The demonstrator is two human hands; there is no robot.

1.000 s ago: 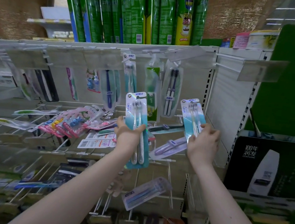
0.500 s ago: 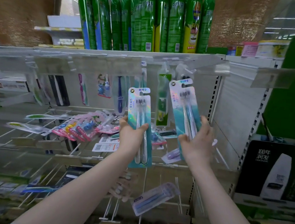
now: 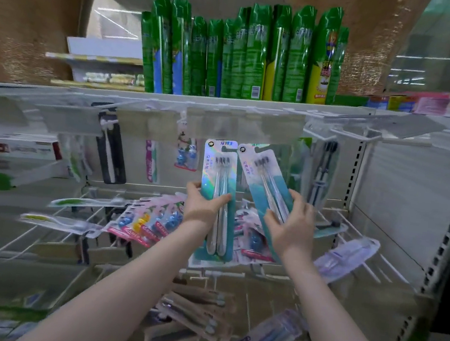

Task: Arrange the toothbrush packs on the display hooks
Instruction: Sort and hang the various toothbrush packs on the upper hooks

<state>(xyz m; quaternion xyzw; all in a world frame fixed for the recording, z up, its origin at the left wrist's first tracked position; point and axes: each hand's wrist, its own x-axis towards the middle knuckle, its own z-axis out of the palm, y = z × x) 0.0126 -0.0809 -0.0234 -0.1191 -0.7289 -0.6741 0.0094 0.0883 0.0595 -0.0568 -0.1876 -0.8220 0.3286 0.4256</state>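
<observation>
The left hand (image 3: 202,207) grips one teal pack (image 3: 219,169) round its middle and holds it upright. The right hand (image 3: 293,227) clasps a second teal pack (image 3: 263,175) by its lower half, tilted so its top leans left, just beside the first. That makes two held packs, each showing two dark-bristled brushes. Both tops reach the clear label strip (image 3: 240,128) on the top row of hooks, but the strip hides the hook tips, so whether either pack is hung cannot be told. Behind, four hanging packs can be made out, the black pack (image 3: 112,153) clearest and the others blurred. The pink packs (image 3: 149,223) fanned on the lower hooks smear together. The green packets (image 3: 232,52) on the shelf (image 3: 170,98) overlap too much to count.
</observation>
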